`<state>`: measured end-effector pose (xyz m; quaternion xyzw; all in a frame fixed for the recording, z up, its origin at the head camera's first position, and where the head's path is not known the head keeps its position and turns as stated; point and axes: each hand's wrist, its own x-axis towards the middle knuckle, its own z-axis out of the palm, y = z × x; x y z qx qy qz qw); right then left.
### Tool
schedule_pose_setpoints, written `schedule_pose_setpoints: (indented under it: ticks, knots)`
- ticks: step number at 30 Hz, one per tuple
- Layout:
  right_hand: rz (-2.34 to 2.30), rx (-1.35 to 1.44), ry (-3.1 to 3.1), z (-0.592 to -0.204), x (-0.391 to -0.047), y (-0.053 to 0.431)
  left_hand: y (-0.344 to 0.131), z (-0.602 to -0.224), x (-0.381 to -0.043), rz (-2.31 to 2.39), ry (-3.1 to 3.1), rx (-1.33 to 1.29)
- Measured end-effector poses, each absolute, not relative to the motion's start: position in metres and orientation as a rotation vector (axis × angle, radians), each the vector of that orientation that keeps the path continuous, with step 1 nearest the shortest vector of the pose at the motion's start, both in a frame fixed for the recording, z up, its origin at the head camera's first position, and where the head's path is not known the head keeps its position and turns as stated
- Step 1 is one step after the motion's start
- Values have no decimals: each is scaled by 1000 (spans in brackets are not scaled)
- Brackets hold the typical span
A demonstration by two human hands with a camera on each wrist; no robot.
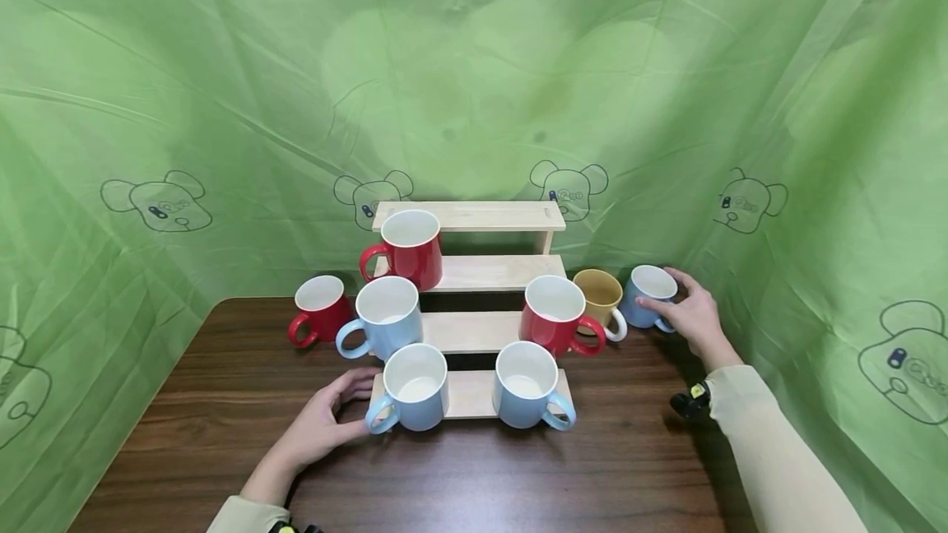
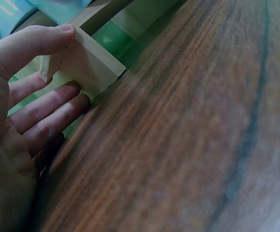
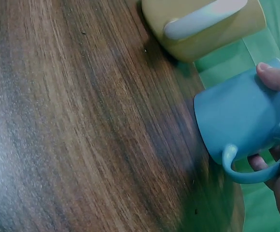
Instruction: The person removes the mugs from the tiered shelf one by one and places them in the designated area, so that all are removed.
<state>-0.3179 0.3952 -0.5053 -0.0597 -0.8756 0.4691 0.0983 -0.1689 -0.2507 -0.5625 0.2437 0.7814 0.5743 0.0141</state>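
Note:
A stepped wooden rack [image 1: 468, 393] stands mid-table. My left hand [image 1: 318, 426] grips the left end of its lowest step; in the left wrist view the thumb [image 2: 48, 38] lies along the board's edge and the fingers reach round the other side. On the far right, my right hand [image 1: 696, 319] holds a light blue mug [image 1: 634, 311] between thumb and fingers, around its rim and side. That mug [image 3: 241, 116] is upright at the table's back edge, its handle towards me. Just left of it stands a yellow mug [image 1: 598, 294] with a white handle.
Blue mugs [image 1: 425, 410] [image 1: 518, 405] stand on the lowest step. The second step bears a blue mug [image 1: 396, 336] and a red mug [image 1: 544, 331]; above is another red mug [image 1: 422, 263]. One more red mug [image 1: 329, 319] is left of the rack. Green cloth [image 1: 474, 105] surrounds the table.

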Motion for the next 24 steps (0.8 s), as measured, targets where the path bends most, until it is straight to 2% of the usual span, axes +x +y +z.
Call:
schedule_pose_setpoints:
  ticks: [24]
  knots:
    - [1301,-96,-2749,-498,-318,401,-249,-559,-167,1790,2426,754]
